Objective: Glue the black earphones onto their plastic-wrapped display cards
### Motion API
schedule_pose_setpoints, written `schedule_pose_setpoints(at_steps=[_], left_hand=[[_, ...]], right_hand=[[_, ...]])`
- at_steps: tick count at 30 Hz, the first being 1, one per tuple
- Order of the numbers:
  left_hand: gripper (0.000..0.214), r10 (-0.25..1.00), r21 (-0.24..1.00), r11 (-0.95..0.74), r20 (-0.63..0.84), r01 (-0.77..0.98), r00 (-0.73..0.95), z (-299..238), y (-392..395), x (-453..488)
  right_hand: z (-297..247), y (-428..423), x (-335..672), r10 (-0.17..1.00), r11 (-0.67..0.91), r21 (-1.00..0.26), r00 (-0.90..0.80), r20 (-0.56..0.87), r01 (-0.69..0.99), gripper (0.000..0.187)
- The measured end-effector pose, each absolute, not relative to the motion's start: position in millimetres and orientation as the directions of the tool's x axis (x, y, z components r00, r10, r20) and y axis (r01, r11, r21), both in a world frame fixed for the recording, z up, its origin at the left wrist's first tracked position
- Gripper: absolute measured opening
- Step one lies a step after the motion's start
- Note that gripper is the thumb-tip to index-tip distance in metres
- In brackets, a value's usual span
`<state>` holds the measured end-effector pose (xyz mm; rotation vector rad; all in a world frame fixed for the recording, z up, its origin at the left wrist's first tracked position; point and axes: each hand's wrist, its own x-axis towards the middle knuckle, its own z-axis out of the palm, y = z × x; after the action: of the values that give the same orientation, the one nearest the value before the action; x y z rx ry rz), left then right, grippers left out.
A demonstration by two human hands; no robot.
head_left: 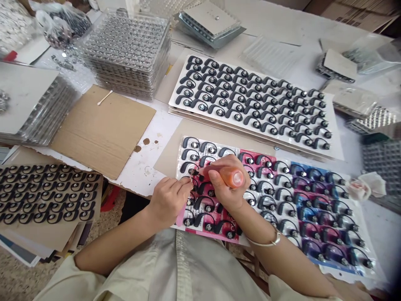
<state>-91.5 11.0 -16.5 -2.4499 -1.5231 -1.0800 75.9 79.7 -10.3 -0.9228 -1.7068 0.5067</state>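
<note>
My right hand (231, 184) is wrapped round an orange squeeze bottle (232, 177), its base towards me and its narrow end pointing left. Just to the left, my left hand (169, 204) pinches a slim pink tool (181, 215), whose tip end is too small to make out. Both hands meet over the left part of a colourful printed sheet (316, 221). On that sheet lie rows of black curved pieces (203, 219), each with a round shiny stone at one end. The bottle's narrow end is close to one of these pieces; whether they touch I cannot tell.
Behind stands a white board (333, 125) with more black curved pieces. Brown cardboard (103, 129) at left carries a cotton swab (105, 98). Stacked clear trays (125, 50) rise at the back left. Another board of pieces (46, 192) sits lower left.
</note>
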Motion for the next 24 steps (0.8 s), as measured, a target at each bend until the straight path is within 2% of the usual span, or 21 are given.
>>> schedule_pose_setpoints(at_steps=[16,24], left_hand=[[0.014,0.768,0.326,-0.538,0.57,0.777,0.292,-17,14,-98],[0.021,0.806,0.479,-0.561,0.501,0.675,0.315,-23,16,-107]], right_hand=[[-13,79,79,0.785,0.606,-0.713,-0.116,0.609,0.352,0.015],[-11,78,78,0.791,0.598,-0.716,-0.121,0.6,0.36,0.016]])
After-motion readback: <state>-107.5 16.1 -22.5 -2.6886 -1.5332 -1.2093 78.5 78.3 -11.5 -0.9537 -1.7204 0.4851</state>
